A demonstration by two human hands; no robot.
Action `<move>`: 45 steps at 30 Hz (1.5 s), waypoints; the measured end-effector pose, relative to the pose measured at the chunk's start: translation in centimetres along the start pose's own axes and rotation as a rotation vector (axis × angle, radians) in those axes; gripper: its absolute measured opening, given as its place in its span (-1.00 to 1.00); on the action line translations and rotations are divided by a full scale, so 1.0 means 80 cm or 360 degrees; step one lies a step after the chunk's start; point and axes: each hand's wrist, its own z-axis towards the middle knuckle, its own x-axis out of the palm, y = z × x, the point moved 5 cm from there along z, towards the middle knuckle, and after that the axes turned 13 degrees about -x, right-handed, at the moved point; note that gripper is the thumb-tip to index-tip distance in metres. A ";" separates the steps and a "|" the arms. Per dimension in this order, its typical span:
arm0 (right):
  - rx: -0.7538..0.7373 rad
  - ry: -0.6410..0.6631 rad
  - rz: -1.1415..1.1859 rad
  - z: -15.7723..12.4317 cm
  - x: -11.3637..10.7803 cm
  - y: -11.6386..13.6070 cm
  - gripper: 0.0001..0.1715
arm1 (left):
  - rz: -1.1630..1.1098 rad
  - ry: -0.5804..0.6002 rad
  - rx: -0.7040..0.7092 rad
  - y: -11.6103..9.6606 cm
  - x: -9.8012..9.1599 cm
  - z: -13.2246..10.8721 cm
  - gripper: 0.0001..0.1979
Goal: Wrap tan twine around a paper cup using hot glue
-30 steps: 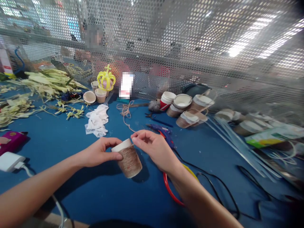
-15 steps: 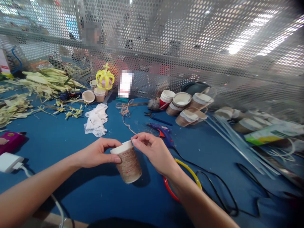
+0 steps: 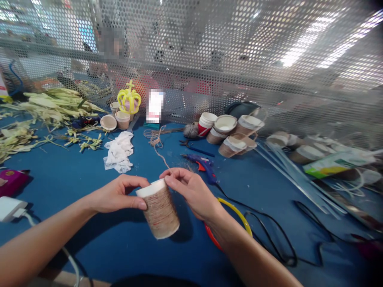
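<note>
A paper cup (image 3: 162,211) wound with brown twine is tilted between my hands, its white rim uncovered at the top. My left hand (image 3: 119,194) grips the cup by the rim, thumb outside and fingers partly hidden inside. At the rim's right side, my right hand (image 3: 191,189) pinches the twine (image 3: 162,156) against the cup. From those fingers the strand runs back to a loose tangled bundle on the blue table (image 3: 119,255). Behind my right hand lies a blue glue gun (image 3: 203,164) with a red trigger.
Twine-wrapped cups (image 3: 236,145) stand at the back right, near clear glue sticks (image 3: 293,179). Pliers (image 3: 197,148), crumpled white tissue (image 3: 119,152) and dried husks (image 3: 56,105) lie farther back. Black cable and a red-yellow ring (image 3: 239,217) sit by my right forearm. Perforated metal panel (image 3: 179,52) closes the back.
The cup has tipped a little more, its base now slightly lower. My right hand keeps its pinch at the rim, shifted slightly left. The whole view has moved slightly.
</note>
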 end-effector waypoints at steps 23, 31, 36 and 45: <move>0.0073 0.0036 0.0305 -0.005 0.009 -0.002 -0.72 | -0.0130 0.0038 -0.0023 0.002 -0.002 -0.002 -0.83; 0.0150 0.0077 0.0682 -0.003 0.010 -0.012 -0.72 | -0.0181 0.0074 0.0038 -0.003 -0.006 -0.001 -0.79; 0.0112 0.0082 0.0667 0.003 0.005 -0.016 -0.70 | -0.0141 0.0076 0.0041 -0.002 -0.013 0.003 -0.78; -0.0009 0.0057 0.0441 0.004 -0.003 -0.009 -0.70 | -0.0084 0.0018 0.0076 0.008 -0.021 0.011 -0.79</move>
